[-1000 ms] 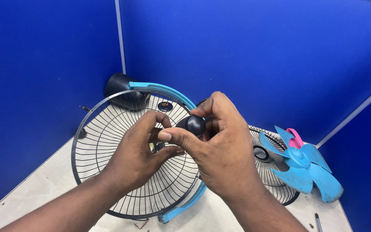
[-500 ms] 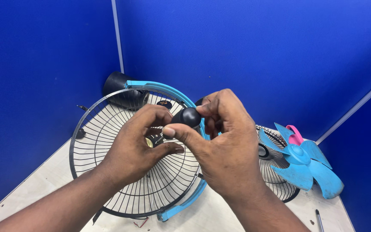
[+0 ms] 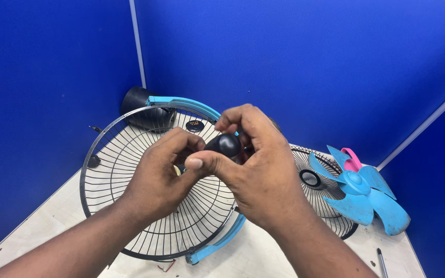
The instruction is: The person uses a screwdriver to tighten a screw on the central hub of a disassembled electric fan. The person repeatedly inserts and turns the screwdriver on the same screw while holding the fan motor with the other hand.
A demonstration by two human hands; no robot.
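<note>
Black rounded knob (image 3: 224, 144) sits between our two hands, pinched by the thumb and fingers of our right hand (image 3: 257, 170), while our left hand (image 3: 161, 172) curls in beside it, fingertips closed on the knob's near end. Beneath both hands lies the wire fan guard (image 3: 130, 206) with its light blue rim on the counter (image 3: 253, 257); to the right of our right hand rest a second guard (image 3: 318, 180) and the blue fan blade (image 3: 366, 198). We judge a firm, level pinch with steady wrists keeps the small part from slipping.
</note>
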